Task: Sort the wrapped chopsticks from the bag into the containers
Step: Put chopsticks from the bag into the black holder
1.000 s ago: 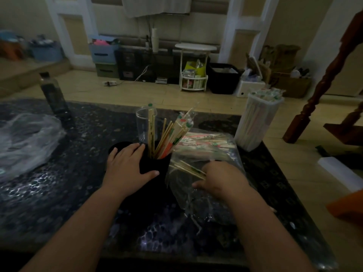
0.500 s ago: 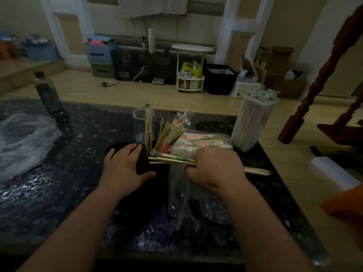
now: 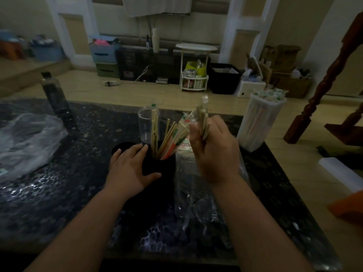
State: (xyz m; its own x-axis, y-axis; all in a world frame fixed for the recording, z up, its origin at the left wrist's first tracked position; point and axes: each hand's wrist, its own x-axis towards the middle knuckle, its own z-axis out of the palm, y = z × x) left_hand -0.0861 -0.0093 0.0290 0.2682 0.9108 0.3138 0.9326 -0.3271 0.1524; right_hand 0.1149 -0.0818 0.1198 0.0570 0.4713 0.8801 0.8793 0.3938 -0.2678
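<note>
Near the centre of the frame the right hand (image 3: 214, 152) curls its fingers round a small bundle of wrapped chopsticks (image 3: 203, 118). It holds them upright just right of the black holder (image 3: 159, 167), probably so they can drop in end first. The left hand (image 3: 129, 169) lies spread against the holder's left wall with the thumb across its front, apparently to steady it. Chopsticks standing in the holder lean right, toward the bundle, and may crowd the opening.

Below the right hand the clear plastic bag (image 3: 188, 197) lies on the dark table (image 3: 59, 193). Behind the holder stands a clear cup (image 3: 144, 124) with a pair inside. At the right is a tall white container (image 3: 259, 122), packed full. A dark bottle (image 3: 55, 93) and crumpled plastic (image 3: 25, 138) sit at the left, out of the way.
</note>
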